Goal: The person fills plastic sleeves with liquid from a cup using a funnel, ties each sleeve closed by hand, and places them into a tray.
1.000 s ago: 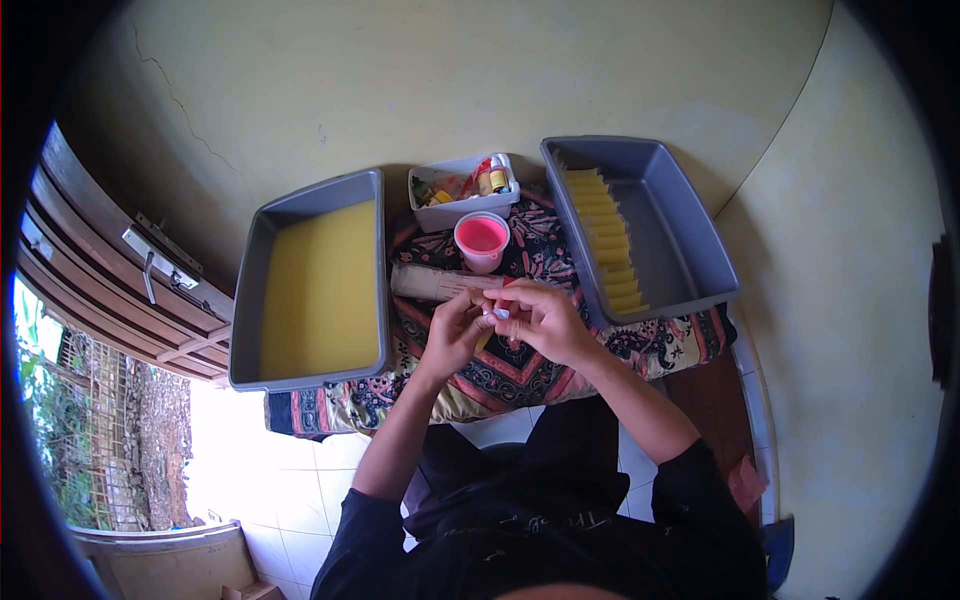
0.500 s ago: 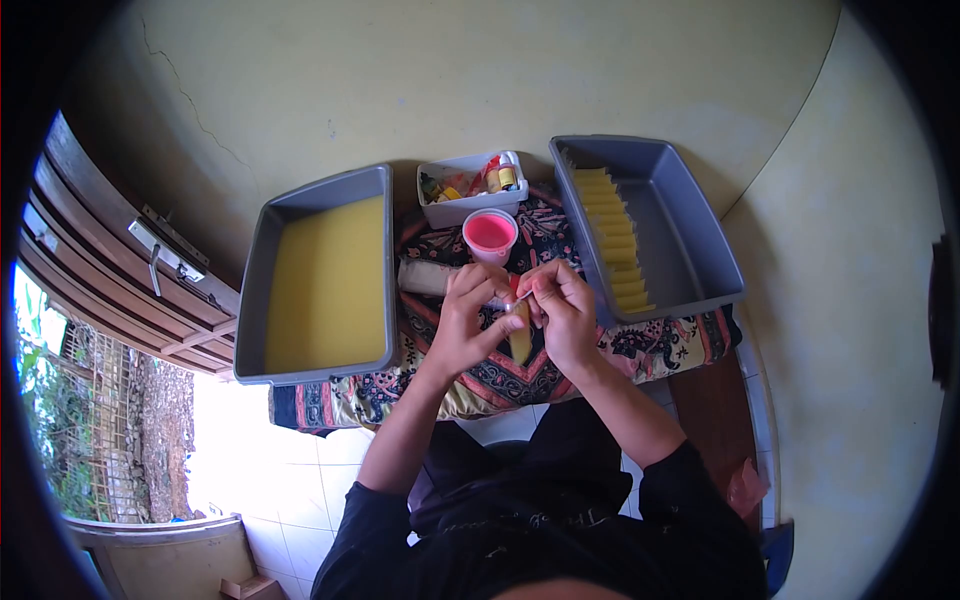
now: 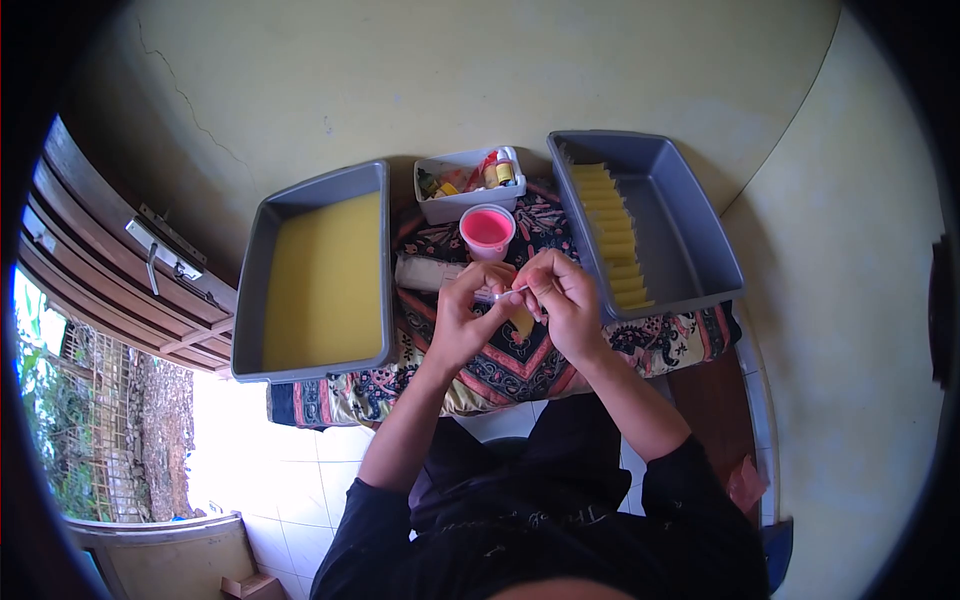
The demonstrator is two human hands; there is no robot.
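Observation:
In the head view, my left hand (image 3: 466, 312) and my right hand (image 3: 566, 306) meet over the middle of the table. Between them is the gathered neck of a small clear plastic bag of yellow liquid (image 3: 523, 321), which hangs below my fingers. The fingers of my left hand are closed around that neck. My right thumb and fingers pinch at the same spot, on a thin pale strand or twisted end too small to make out. Most of the bag's top is hidden by my fingers.
A grey bin of yellow liquid (image 3: 330, 285) stands left. On the right, another grey bin (image 3: 680, 235) holds a row of filled yellow bags (image 3: 610, 235). A pink-lined tub (image 3: 488, 230), a white box of bottles (image 3: 465, 205) and a pale packet (image 3: 425, 273) lie beyond my hands on patterned cloth (image 3: 520, 365).
The hanging bag has lifted and tilted, so less of it shows beneath my fingers. Both hands stay close together, with my right fingers shifted slightly at the neck.

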